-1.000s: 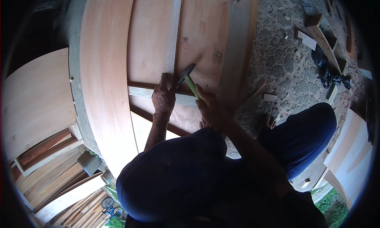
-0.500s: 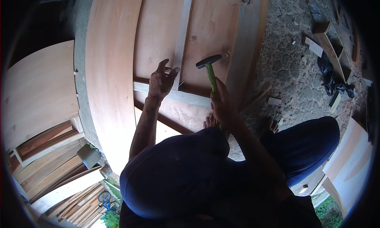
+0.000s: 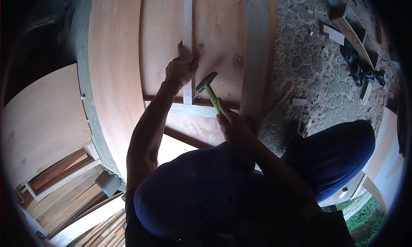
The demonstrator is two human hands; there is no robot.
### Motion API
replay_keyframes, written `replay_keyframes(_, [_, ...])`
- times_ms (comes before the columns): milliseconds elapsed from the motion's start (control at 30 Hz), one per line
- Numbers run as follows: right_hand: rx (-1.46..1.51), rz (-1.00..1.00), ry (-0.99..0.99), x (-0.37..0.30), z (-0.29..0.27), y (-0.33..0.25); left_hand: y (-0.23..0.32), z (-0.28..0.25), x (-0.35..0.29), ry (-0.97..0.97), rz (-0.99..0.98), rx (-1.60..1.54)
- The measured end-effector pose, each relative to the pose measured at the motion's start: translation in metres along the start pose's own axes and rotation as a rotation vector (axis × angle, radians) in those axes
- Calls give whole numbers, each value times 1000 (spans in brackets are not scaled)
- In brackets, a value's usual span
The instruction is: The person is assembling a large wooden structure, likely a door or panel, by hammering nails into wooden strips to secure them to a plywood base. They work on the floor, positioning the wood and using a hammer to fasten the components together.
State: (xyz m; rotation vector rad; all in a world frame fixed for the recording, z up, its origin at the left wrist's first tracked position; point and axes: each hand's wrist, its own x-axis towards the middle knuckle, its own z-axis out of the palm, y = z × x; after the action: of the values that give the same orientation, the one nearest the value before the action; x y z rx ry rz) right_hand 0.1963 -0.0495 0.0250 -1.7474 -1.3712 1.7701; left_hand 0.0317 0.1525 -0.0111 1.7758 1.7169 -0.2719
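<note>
My right hand [image 3: 235,126] is closed round the green handle of a hammer [image 3: 210,91]. The dark hammer head is just above a thin nail [image 3: 195,96], which stands slanted at the corner where a lengthwise wooden strip [image 3: 187,28] meets a crosspiece [image 3: 201,110]. Farther up that strip, my left hand [image 3: 182,70] grips it, thumb and fingers to either side. Both pieces belong to a wooden frame lying over a plywood panel [image 3: 219,37]. Whether the hammer touches the nail I cannot tell.
A long pale plywood sheet [image 3: 113,54] runs along the left, with another board [image 3: 43,122] beyond it. Stacked lumber [image 3: 64,191] lies at lower left. On the rough ground at right are an open wooden box [image 3: 354,32], a black plastic bag [image 3: 354,67] and wood offcuts [image 3: 299,102].
My left hand, previously raised with its fingers apart, now holds the lengthwise strip. My right hand has lowered the hammer leftward to the nail at the joint. The view has shifted slightly.
</note>
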Motion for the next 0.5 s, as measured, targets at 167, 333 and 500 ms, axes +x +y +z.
replay_keyframes(167, [515, 64, 337, -5, -37, -33, -17, 9, 3, 85, 34, 91])
replay_keyframes(333, [-281, -105, 106, -9, 11, 10, -16, 19, 7, 97, 86, 48])
replay_keyframes(500, [599, -50, 366, -1, -39, -27, -38, 22, 12, 128, 87, 146])
